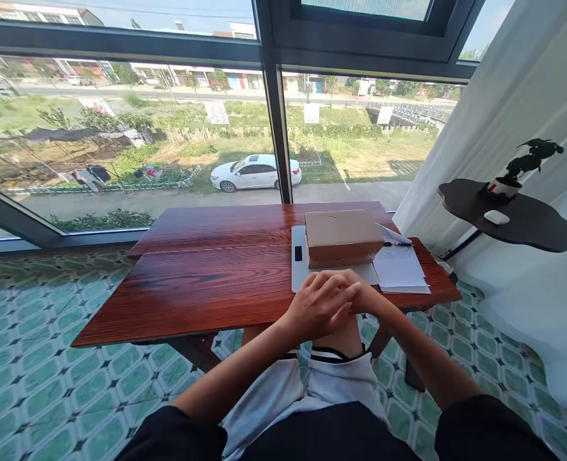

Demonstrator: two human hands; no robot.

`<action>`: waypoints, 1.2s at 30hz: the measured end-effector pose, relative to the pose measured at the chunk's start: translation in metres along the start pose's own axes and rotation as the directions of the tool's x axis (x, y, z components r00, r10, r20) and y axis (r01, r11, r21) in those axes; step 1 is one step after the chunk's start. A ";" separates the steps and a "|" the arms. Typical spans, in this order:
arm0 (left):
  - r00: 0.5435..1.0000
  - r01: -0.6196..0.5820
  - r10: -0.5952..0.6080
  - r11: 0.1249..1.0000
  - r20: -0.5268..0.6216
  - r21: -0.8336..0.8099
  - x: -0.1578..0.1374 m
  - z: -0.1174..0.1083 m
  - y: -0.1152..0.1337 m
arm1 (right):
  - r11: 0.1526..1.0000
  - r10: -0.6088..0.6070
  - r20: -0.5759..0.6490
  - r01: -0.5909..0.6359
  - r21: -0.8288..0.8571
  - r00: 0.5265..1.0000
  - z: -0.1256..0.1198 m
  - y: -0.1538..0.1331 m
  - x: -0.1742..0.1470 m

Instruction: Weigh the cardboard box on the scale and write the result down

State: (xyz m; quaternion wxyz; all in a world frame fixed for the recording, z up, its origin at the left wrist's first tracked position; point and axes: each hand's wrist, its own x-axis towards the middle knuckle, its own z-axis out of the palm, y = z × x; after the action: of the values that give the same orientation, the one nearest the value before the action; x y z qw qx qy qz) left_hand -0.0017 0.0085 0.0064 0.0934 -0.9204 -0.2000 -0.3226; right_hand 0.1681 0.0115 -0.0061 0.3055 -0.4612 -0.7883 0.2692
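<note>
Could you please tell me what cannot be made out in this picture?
All in the head view:
Inside of the cardboard box: hidden by its closed top.
Part of the flat grey panel: covered by the box.
Writing on the papers: too small to read.
Part of the right hand: behind the left hand.
Part of the white car: behind a window bar.

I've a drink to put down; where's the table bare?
On the table, from the gray slab to the left edge; a narrow strip right of the papers. Crowded between: cardboard box on the slab, clasped hands in front.
</note>
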 end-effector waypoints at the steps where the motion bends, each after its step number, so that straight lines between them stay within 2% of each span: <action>1: 0.998 0.043 -0.043 0.999 -0.037 -0.001 0.003 0.000 -0.004 | 1.000 0.027 -0.013 -0.027 0.014 1.000 -0.012 -0.004 0.001; 3: 0.984 0.153 -0.153 0.988 -0.094 -0.009 0.008 0.000 -0.013 | 0.994 0.109 -0.173 -0.111 -0.006 0.979 -0.035 -0.011 0.000; 4: 0.970 0.214 -0.214 0.977 -0.116 -0.018 0.011 0.001 -0.019 | 0.990 0.123 -0.292 -0.139 -0.035 0.949 -0.045 -0.014 -0.001; 7: 0.903 0.395 -0.401 0.916 -0.157 -0.068 0.016 0.007 -0.037 | 0.968 0.052 -0.598 -0.188 -0.167 0.800 -0.066 -0.009 -0.002; 9: 0.845 0.502 -0.515 0.857 -0.143 -0.118 0.017 0.013 -0.050 | 0.940 0.001 -0.715 -0.245 -0.238 0.699 -0.075 0.004 -0.002; 10: 0.819 0.546 -0.562 0.825 -0.115 -0.144 0.017 0.016 -0.056 | 0.925 -0.009 -0.748 -0.279 -0.259 0.664 -0.078 0.013 -0.002; 12: 0.780 0.610 -0.625 0.769 -0.027 -0.191 0.017 0.023 -0.067 | 0.897 0.016 -0.776 -0.352 -0.268 0.631 -0.082 0.032 -0.002; 15: 0.747 0.661 -0.654 0.708 0.121 -0.249 0.015 0.032 -0.076 | 0.863 0.225 -0.729 -0.480 -0.159 0.646 -0.081 0.053 -0.003; 17: 0.717 0.695 -0.670 0.667 0.192 -0.269 0.015 0.035 -0.078 | 0.828 0.407 -0.625 -0.558 -0.055 0.666 -0.078 0.059 -0.004; 20: 0.640 0.769 -0.712 0.586 0.290 -0.256 0.018 0.038 -0.076 | 0.789 0.529 -0.504 -0.615 -0.003 0.682 -0.074 0.058 -0.006; 22: 0.586 0.810 -0.728 0.540 0.356 -0.229 0.020 0.039 -0.073 | 0.780 0.531 -0.504 -0.626 -0.024 0.681 -0.073 0.055 -0.006; 24: 0.559 0.828 -0.735 0.521 0.384 -0.207 0.023 0.039 -0.072 | 0.773 0.523 -0.521 -0.633 -0.043 0.675 -0.073 0.055 -0.006; 27: 0.548 0.835 -0.758 0.518 0.353 -0.184 0.025 0.041 -0.072 | 0.773 0.516 -0.534 -0.633 -0.047 0.670 -0.073 0.059 -0.005; 36: 0.559 0.828 -0.766 0.539 0.319 -0.156 0.030 0.040 -0.072 | 0.790 0.453 -0.598 -0.609 -0.076 0.662 -0.069 0.059 -0.001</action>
State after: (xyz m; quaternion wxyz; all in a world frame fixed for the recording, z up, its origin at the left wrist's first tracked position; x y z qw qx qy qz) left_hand 0.0113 0.0948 -0.0027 -0.2215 -0.7580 -0.5582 -0.2545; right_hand 0.2523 0.0461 -0.0020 0.3598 -0.7666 -0.5236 0.0930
